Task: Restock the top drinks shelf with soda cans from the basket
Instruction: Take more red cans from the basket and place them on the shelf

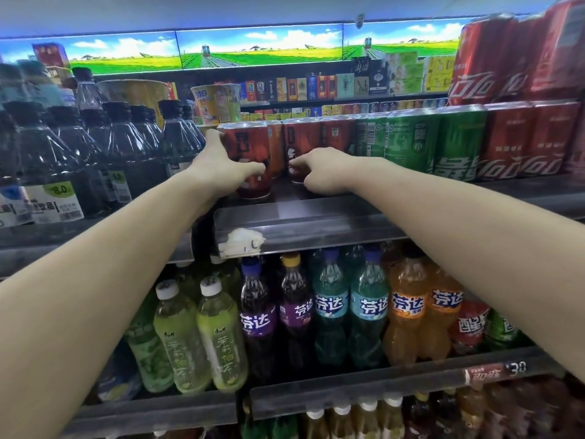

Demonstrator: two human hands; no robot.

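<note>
Both arms reach forward, left hand (223, 172) spread wide, right hand (319, 172) curled.

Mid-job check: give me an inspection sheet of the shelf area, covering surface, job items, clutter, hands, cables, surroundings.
Surface: dark top shelf, bare strip at its front edge.
Job's things: dark red-and-black can gripped at the row's left end; second matching can beside it; basket not in view.
Clutter: torn white label scrap on the shelf rail.
Hands: left hand wraps the first can; right hand touches the second can low down.
Cables: nothing seen.
Surroundings: green cans, red cola cans, dark bottles, coloured soda bottles below.
</note>
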